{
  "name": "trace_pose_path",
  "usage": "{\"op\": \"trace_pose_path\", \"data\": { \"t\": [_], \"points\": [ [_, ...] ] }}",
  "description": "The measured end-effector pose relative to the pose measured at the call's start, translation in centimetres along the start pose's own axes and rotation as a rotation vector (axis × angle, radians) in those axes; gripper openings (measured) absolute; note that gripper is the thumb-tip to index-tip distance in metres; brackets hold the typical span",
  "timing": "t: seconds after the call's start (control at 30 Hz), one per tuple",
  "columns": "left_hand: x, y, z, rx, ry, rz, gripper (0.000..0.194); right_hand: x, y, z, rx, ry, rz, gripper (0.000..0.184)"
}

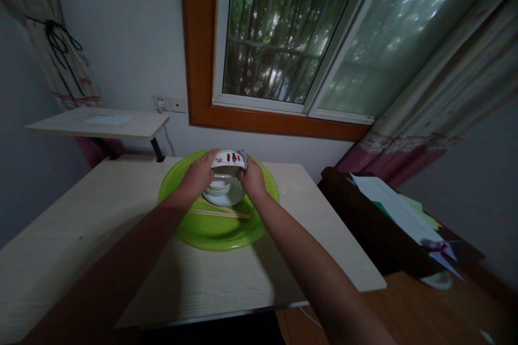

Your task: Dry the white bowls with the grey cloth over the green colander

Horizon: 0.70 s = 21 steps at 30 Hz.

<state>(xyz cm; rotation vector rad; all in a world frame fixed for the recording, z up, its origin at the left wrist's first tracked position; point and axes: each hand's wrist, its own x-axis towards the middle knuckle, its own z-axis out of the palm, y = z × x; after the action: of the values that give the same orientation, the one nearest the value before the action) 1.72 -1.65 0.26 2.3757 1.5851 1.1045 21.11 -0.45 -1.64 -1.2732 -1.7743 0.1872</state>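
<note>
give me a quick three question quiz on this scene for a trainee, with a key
1. What is held up between the left hand and the right hand?
a) a curtain
b) a patterned bowl
c) a sheet of paper

2. True or false: the big round tray stands on the floor.

3. Fill in the colour: the chopsticks lie in a ____ tray.

Key:
1. b
2. False; it stands on the table.
3. green
</note>
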Motion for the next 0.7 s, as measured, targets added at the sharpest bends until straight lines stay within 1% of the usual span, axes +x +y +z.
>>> {"op": "trace_pose_path", "data": {
  "t": [0.1,0.17,0.3,0.37,0.47,0.6,0.7],
  "points": [
    [-0.2,0.0,0.0,0.083,-0.007,0.060,0.069,-0.2,-0.4,-0.2,-0.082,-0.013,-0.029,0.056],
    [-0.3,0.0,0.0,0.106,-0.008,0.082,0.069,-0.2,-0.6,-0.2,-0.104,-0.018,-0.037,0.057],
    [-0.2,-0.2,0.1,0.086,0.026,0.092,0.070,-0.2,-0.3,0.0,-0.024,0.006,-0.028,0.053],
    [0.0,-0.4,0.3,0.051,0.056,0.060,0.069,0.0,0.1,0.2,0.053,0.021,0.003,0.046],
    [0.2,-0.5,0.4,-0.007,0.084,-0.042,0.060,0.3,0.8,0.5,0.116,0.047,0.051,0.038],
    [0.3,-0.5,0.3,-0.115,0.033,-0.123,0.042,0.4,1.4,0.9,0.117,0.053,0.069,0.038],
    [0.3,-0.6,0.3,-0.181,0.018,-0.139,0.040,0.4,1.3,1.0,0.108,0.034,0.061,0.038]
  ]
}}
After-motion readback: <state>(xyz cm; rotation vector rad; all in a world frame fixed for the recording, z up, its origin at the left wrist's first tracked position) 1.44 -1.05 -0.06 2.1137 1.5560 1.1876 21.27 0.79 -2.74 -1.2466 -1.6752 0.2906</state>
